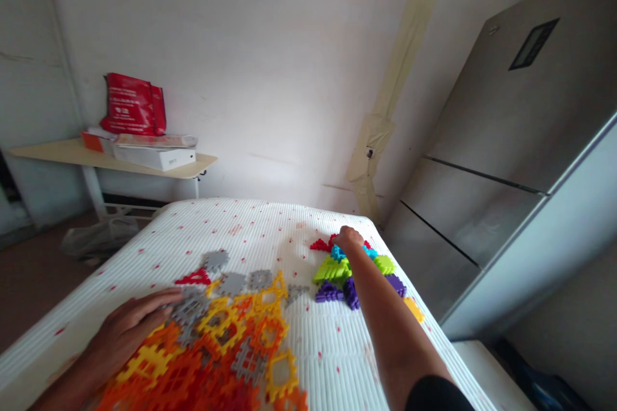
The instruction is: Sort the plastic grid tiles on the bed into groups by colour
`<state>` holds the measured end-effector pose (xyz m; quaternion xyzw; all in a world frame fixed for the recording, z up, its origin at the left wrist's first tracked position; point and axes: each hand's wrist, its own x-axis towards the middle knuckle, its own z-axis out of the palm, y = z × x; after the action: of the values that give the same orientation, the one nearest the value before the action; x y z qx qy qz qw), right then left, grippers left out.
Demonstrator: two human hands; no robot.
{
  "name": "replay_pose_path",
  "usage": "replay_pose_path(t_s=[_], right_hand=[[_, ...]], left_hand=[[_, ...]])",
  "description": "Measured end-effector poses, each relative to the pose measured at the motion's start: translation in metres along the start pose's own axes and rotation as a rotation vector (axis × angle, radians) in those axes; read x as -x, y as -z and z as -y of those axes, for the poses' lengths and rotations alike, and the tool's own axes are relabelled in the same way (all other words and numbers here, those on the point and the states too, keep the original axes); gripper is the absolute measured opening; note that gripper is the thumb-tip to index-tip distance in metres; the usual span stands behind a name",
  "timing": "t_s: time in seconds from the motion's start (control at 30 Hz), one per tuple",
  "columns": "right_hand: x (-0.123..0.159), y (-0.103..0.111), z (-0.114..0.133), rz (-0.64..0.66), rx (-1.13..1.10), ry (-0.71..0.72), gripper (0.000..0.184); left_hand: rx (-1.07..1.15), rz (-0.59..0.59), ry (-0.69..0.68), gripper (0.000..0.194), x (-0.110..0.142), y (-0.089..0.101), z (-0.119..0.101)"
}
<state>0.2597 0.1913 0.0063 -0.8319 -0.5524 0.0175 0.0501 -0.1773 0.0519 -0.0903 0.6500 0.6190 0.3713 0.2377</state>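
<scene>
Right hand [348, 239]: curled, knuckles up, at centre right; whether it grips a piece is hidden.
Under it: cyan plastic tile [338, 253], touching the fingers, with red tile [320, 245], lime tile [331, 270] and purple tile [329, 292] in a tight cluster.
Left hand [126, 332]: open, fingers flat and together, lower left, against grey lattice tile [190, 307].
Beside it: orange and yellow lattice tiles [173, 379], heaped at bottom centre.
Working room: ribbed white mattress [241, 225] shows between heap and cluster, keeping them apart.
Beyond: stainless refrigerator [482, 173], right; wooden shelf [72, 153], upper left.
</scene>
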Motion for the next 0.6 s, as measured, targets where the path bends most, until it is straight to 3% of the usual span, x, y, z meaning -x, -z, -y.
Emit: replay_pose_path(t_s=[0.27,0.47,0.6], right_hand=[[-0.009,0.014,0.0,-0.085,0.022,0.055,0.037],[-0.002,0.017,0.003,-0.064,0.02,0.208,0.032],[0.011,0.016,0.024,-0.067,-0.016,0.37,0.037]], left_hand=[[-0.005,-0.015,-0.034,0.053,-0.002,0.0,0.003],[-0.029,-0.024,-0.03,0.046,-0.002,-0.001,0.008],[-0.049,-0.002,-0.064,0.039,0.002,0.0,0.0]])
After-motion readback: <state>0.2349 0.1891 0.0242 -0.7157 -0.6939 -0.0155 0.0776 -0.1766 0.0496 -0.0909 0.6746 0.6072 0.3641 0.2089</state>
